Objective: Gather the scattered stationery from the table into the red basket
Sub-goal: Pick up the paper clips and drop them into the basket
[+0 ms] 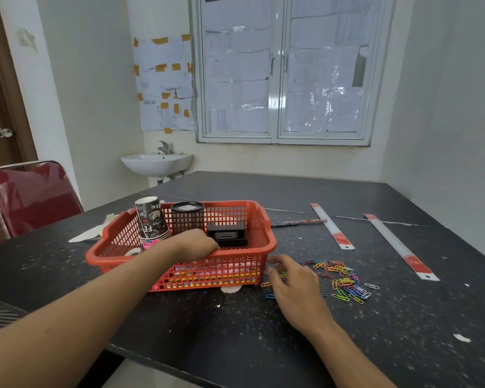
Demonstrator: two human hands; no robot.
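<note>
On the near part of the dark speckled surface [235, 331], the right hand [294, 287] lies low and palm down, with the forearm reaching in from the lower right. Its fingers are loosely spread over the near-left edge of the scattered heap of coloured wire paper clips [342, 278]. Its grip is open and clasps nothing that shows. Just left of it stands the red plastic mesh basket [221, 271], and small coloured pieces show through its near wall, probably clips already inside. The left hand [193, 243] is draped over the near rim, wrist bent and fingers curled down inside. Whether its grip holds anything cannot be told, since the fingertips are hidden. The basket already holds a white tape roll [133, 252], a stack of printed paper coffee cups [151, 219], a black mesh pen holder [187, 217] and a black boxy stapler-like thing [227, 233]. I judge the task more than half done. Most of the clips are still out on the surface, and farther back, well apart from the basket, lie a patterned pencil [297, 223] and two clear plastic rulers with red ends [331, 226] [398, 246]. Beyond the surface are a red padded chair [31, 197], a white wall basin [157, 163] and a paper-covered window [283, 74].
</note>
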